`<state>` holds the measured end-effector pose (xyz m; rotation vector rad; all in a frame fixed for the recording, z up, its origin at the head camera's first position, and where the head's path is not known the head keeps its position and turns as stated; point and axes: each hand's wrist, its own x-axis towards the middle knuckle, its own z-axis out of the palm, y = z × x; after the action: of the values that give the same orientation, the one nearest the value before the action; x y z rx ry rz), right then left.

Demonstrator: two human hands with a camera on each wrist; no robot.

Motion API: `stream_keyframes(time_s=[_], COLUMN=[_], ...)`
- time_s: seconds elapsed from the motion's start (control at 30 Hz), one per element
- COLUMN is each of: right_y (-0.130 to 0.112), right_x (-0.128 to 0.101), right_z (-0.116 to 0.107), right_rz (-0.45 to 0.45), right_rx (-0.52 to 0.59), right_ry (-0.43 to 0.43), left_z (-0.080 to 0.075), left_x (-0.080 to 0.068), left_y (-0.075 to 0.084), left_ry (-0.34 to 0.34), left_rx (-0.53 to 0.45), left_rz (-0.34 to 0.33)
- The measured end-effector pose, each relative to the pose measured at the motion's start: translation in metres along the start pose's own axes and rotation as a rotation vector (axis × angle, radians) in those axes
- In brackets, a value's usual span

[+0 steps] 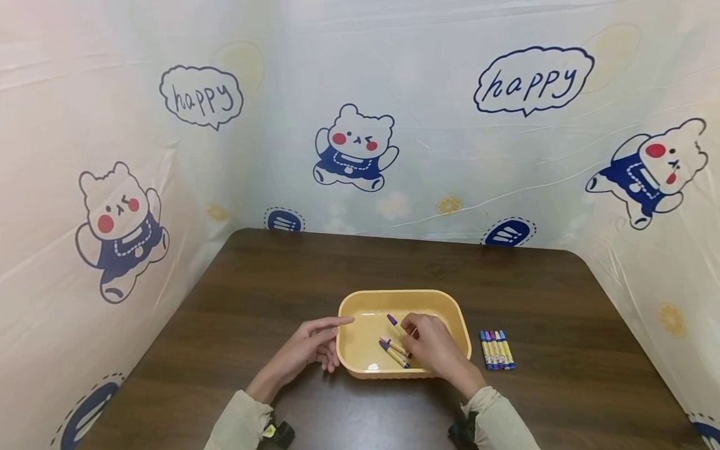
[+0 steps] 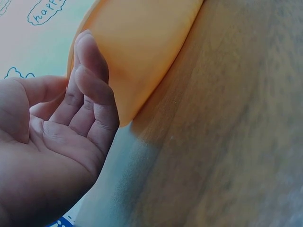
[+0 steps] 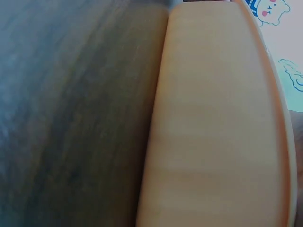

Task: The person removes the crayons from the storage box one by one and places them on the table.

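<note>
One rounded-rectangular yellow tray point(image 1: 357, 345) holds at least three slim yellow crayons point(image 1: 395, 354), partly hidden by the right hand point(image 1: 430, 345), which pinches one; the relaxed left hand point(image 1: 306, 347) touches the tray. Five matching crayons point(image 1: 497, 350) lie alongside on the brown wood-grain table point(image 1: 281, 281).

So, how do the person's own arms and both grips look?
The left sleeve and right sleeve are pale cream. The black left-wrist device bears a small yellow-green mark; the right-wrist device is black too. The left grip and right grip wear no gloves.

the right hand point(image 1: 432, 345) hides one end of the purple-tipped crayon point(image 1: 392, 320).
</note>
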<state>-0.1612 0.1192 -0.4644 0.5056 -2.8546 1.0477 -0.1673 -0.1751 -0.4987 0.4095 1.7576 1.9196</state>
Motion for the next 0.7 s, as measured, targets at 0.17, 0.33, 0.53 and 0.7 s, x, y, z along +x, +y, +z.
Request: stream_keyframes(time_s=[0.17, 0.33, 0.53, 0.7], right_y=[-0.002, -0.005, 0.001, 0.01], right_x=[0.001, -0.003, -0.019, -0.033], right_z=[-0.011, -0.028, -0.043, -0.054], right_rz=[0.031, 0.069, 0.097, 0.12], right_rx=[0.021, 0.086, 0.227, 0.379], right_ry=[0.02, 0.032, 0.089, 0.114], left_z=[0.001, 0.002, 0.001, 0.0], left_x=[-0.001, -0.001, 0.0, 0.0], left_y=[-0.001, -0.001, -0.002, -0.004], left_ry=[-0.017, -0.035, -0.036, -0.032], left_rx=[-0.003, -0.016, -0.015, -0.015], left_rz=[0.028, 0.06, 0.065, 0.066])
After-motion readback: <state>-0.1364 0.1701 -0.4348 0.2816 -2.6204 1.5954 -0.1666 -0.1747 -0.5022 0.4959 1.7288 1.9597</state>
